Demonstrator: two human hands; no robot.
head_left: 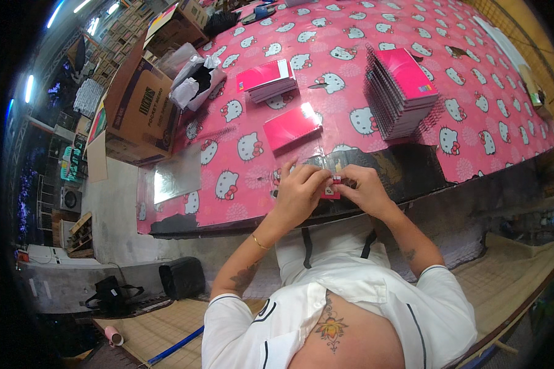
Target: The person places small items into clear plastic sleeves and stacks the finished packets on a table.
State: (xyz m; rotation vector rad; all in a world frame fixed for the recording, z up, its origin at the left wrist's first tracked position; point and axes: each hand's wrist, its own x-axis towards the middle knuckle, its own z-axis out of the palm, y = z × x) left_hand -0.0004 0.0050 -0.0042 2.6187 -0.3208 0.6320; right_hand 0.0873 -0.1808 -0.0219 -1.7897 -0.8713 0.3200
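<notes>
Small red item [333,184] mostly behind fingers [314,181]

Your single head-worn fisheye view looks steeply down from close above your own hands, facing forward across the pink table [412,24], whose straight edges bend toward the dark rim.

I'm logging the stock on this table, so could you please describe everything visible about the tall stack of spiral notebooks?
The stack of spiral notebooks stands on the far right part of the pink patterned tablecloth, beyond the right hand. Its covers look glossy pink, with dark wire coils along the left and near edges. The pile leans slightly, with the top cover closed. No hand touches it.
</notes>
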